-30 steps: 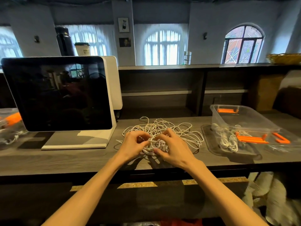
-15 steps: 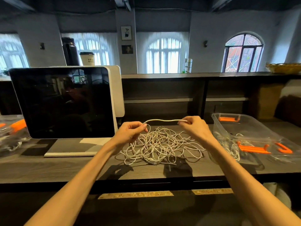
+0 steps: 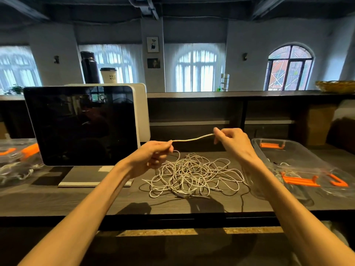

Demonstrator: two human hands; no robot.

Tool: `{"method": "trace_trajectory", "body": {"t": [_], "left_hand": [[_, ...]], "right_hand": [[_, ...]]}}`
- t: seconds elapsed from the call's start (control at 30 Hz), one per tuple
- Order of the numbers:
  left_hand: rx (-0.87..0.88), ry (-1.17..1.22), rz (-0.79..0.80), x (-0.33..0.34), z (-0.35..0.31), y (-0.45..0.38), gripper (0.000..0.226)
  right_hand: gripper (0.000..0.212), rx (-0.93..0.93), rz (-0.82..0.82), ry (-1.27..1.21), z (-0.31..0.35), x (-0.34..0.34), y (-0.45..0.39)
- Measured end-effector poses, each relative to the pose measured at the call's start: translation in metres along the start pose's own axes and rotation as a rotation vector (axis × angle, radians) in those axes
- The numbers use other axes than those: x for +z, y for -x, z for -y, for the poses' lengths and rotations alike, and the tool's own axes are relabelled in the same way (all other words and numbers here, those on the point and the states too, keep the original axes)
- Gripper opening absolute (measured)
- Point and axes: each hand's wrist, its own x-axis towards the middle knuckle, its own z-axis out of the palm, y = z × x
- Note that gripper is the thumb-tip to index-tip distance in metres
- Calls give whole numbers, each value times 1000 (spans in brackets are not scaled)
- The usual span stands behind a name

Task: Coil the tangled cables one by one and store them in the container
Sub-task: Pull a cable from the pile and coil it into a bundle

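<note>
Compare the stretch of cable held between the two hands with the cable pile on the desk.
The held stretch of cable runs nearly straight in the air between the left hand and the right hand; the cable pile lies tangled in loose loops on the desk. The stretch is a single strand; the pile is many crossing strands. Both are thin and whitish.

Tangle of thin white cables [image 3: 192,174] heaped loose on dark wood counter, loops overlapping, a few connector ends bunched at 6 o'clock of the heap. One strand lifted clear [image 3: 192,139], stretched nearly level above the heap toward 12 o'clock, trailing down into it at the left end. Clear plastic container [image 3: 299,156] with orange latches at 3 o'clock of the tangle, just beside it, open-topped, white cable already inside.
</note>
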Motion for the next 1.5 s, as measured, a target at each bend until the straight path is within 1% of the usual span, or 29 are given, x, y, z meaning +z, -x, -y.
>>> {"method": "trace_trajectory", "body": {"t": [0.03, 0.07, 0.1, 0.17, 0.2, 0.27, 0.37, 0.43, 0.53, 0.6, 0.63, 0.7, 0.8, 0.9, 1.0, 1.1, 1.17, 1.23, 1.4, 1.5], "left_hand": [[-6, 45, 22, 1, 0, 3, 29], [-7, 66, 47, 5, -2, 5, 29], [-8, 62, 62, 10, -5, 6, 29], [-10, 29, 90, 22, -12, 7, 31], [-7, 31, 103, 28, -16, 7, 33], [-3, 83, 102, 33, -21, 11, 36], [-23, 241, 61, 34, -21, 19, 40], [-25, 394, 48, 34, -19, 29, 34], [27, 697, 37, 42, -18, 40, 29], [85, 761, -9, 50, -17, 43, 30], [105, 761, -35, 55, -18, 44, 30], [121, 768, -95, 63, -20, 43, 31], [143, 740, -178, 73, -21, 39, 38], [177, 672, -187, 88, -23, 37, 54], [220, 648, -196, 102, -26, 34, 56], [194, 540, -180, 107, -28, 31, 64], [174, 474, -176, 108, -26, 31, 56], [160, 495, -163, 108, -24, 32, 48], [160, 547, -107, 104, -18, 29, 42], [166, 536, -149, 106, -16, 26, 38]], "right_hand": [[32, 0, 25, 145, -2, 2, 1], [27, -43, 35, 278, 0, 6, 5], [31, -123, 41, 347, 5, 11, 12], [41, -301, 82, 254, 20, 21, 25], [42, -352, 135, 165, 28, 24, 30], [39, -333, 211, -8, 38, 28, 40], [37, -306, 116, -181, 40, 21, 48], [38, -286, 92, -256, 43, 17, 54], [36, -216, 45, -344, 45, 18, 61], [27, -200, 54, -398, 44, 18, 64], [21, -197, 84, -424, 44, 18, 66], [17, -191, 130, -441, 43, 19, 72], [16, -204, 104, -351, 45, 18, 81], [10, -246, 129, -259, 45, 22, 89], [10, -311, 129, -172, 45, 31, 96], [13, -336, 87, -152, 48, 33, 99], [12, -333, 67, -148, 47, 34, 99], [12, -302, 56, -159, 45, 35, 97], [11, -265, 45, -168, 41, 39, 94], [11, -276, 39, -171, 41, 42, 94]]}}
